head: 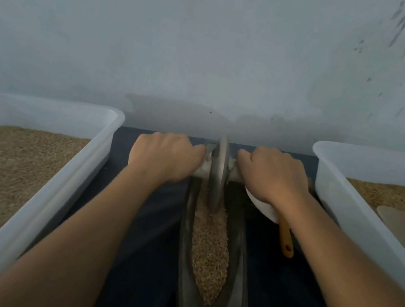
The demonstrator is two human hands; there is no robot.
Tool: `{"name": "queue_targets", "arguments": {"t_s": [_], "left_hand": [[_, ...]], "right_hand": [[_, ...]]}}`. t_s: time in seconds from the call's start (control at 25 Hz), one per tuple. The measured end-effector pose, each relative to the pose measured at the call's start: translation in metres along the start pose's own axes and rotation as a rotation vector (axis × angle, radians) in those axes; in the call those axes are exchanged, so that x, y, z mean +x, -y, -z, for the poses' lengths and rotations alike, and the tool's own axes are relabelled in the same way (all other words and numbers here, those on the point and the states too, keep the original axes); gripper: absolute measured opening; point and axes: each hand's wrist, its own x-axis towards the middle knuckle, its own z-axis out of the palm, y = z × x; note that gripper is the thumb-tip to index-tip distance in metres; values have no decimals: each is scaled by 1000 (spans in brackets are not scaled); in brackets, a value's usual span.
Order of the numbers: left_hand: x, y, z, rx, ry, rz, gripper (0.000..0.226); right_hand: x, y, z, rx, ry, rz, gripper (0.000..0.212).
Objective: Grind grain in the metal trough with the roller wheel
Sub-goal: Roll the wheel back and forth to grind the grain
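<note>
Head view showed one metal trough (203,298) running 6 to 12 o'clock, grain (208,254) inside; one roller wheel (217,174) at its 12 o'clock end, left hand (166,157) and right hand (271,175) curled round its axle; two tubs (69,159).

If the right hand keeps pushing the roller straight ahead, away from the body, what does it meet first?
Probably the pale wall. The right hand grips the axle beside the wheel near the trough's far end, and nothing shows between it and the wall, though depth is unclear.

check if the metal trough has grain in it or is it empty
Has grain: tan grain fills the channel of the metal trough nearly to its near tip, under the roller wheel.
</note>
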Motion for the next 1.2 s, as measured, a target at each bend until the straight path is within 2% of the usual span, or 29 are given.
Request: {"name": "queue_targets", "arguments": {"t_s": [0.08,0.16,0.24,0.32,0.4,0.52,0.6,0.68,0.76,0.96,1.04,1.12,1.2], "left_hand": [[15,-2,0,35,28,-16,50],[6,-4,1,39,-39,-23,51],[-24,-4,-3,68,-198,-53,42],[-69,-5,-12,172,-320,-181,29],[-103,-3,-15,117,-418,-206,33],[-120,-8,-7,-8,-399,-124,39],[-119,-10,-9,52,-421,-126,39],[-108,-7,-11,220,-351,-180,29],[-79,-3,-10,270,-263,-167,23],[-8,-2,-4,91,-48,-85,30],[-4,-1,-2,56,-46,-32,38],[-19,-1,-7,151,-155,-89,28],[-51,-1,-13,235,-266,-172,20]], "right_hand": [[10,-7,-3,40,61,-22,35],[-2,-4,-3,-37,25,29,30],[-24,4,-1,-73,-87,-3,41],[-50,16,10,6,-188,-53,55],[-77,24,18,43,-226,16,55],[-104,21,23,88,-292,51,51],[-105,22,24,71,-323,54,50],[-90,24,21,28,-299,35,53],[-62,20,15,-15,-244,-25,56],[2,1,-1,55,16,-72,55],[6,0,0,70,53,-73,52],[-6,4,2,-29,3,-14,49],[-31,13,9,-88,-96,15,56]]}}
